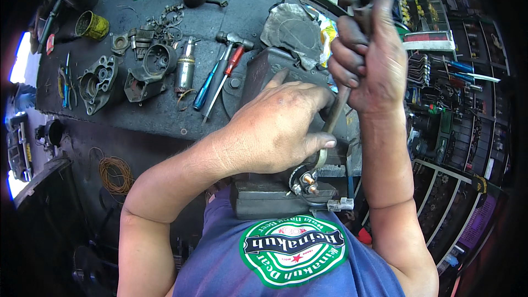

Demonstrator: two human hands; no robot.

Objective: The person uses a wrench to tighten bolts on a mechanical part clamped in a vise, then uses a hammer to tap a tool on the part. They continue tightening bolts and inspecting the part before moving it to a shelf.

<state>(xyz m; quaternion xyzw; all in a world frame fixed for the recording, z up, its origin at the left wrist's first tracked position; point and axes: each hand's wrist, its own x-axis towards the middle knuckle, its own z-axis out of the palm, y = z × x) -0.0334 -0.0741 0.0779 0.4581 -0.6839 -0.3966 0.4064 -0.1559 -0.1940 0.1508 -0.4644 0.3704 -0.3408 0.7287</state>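
A curved metal wrench [341, 104] slants from my right hand down to a small round part with copper-coloured threaded studs [309, 182]. My right hand [377, 58] is closed around the upper shaft, with the far end of the wrench above the fist. My left hand [280, 124] lies over the bench vise [264, 69], its thumb and forefinger on either side of the wrench's lower shaft. The round part sits at the near vise jaw [264, 201]; a wire leads from it to a pale plug connector [341, 204]. My left palm hides much of the vise.
On the dark workbench [159, 121] lie a hammer [234, 38], a red screwdriver [234, 60], a blue-handled screwdriver [203, 93], metal housings [99, 84] and a cylindrical motor part [186, 69]. A yellow cup [92, 25] stands farther left. Tool racks [448, 126] line the right side.
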